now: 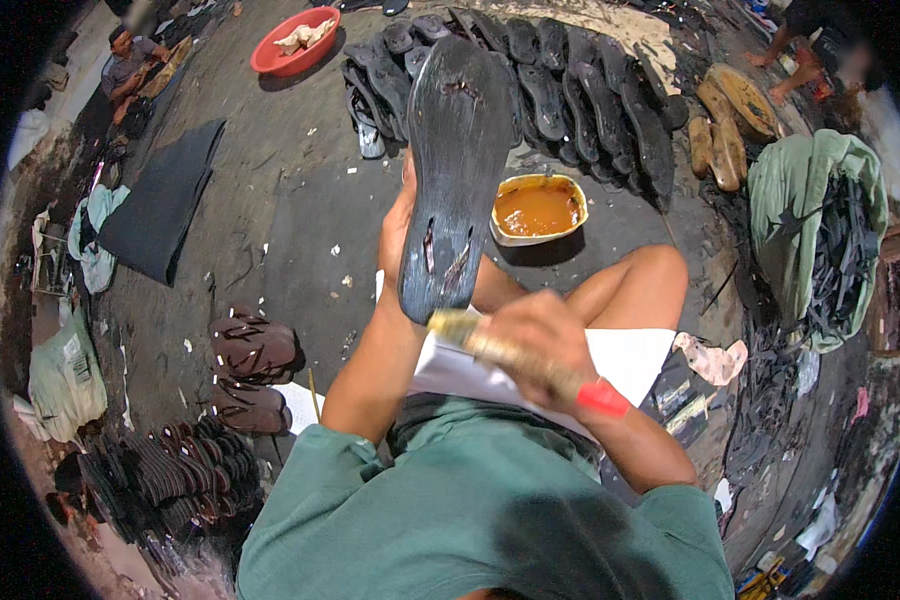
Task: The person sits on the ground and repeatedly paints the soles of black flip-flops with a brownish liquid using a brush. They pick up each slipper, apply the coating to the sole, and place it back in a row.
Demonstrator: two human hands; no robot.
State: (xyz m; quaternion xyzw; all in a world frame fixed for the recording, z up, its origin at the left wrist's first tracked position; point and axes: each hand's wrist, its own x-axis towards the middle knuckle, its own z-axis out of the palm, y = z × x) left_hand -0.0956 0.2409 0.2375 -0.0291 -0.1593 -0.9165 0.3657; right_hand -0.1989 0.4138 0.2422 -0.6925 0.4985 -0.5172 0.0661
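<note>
My left hand [397,222] grips a black sandal sole [457,150] from behind its left edge, holding it up with the glossy, streaked underside facing me. Strap ends show in slots at its lower part and in a hole near the top. In my right hand [538,338], closed and blurred by motion, is a brush [500,350] coated with yellow-brown glue. Its yellow tip lies at the sole's lower end; whether it touches is hard to tell. A pale bowl of amber glue [540,208] stands on the floor just right of the sole.
Rows of black soles [595,100] lie ahead. A red basin [295,42] is far left, wooden shoe lasts [725,120] and a green sack of black scraps [805,230] are right. Brown sandals [253,350] and stacked sandals [175,470] sit left. Two people are at the far edges.
</note>
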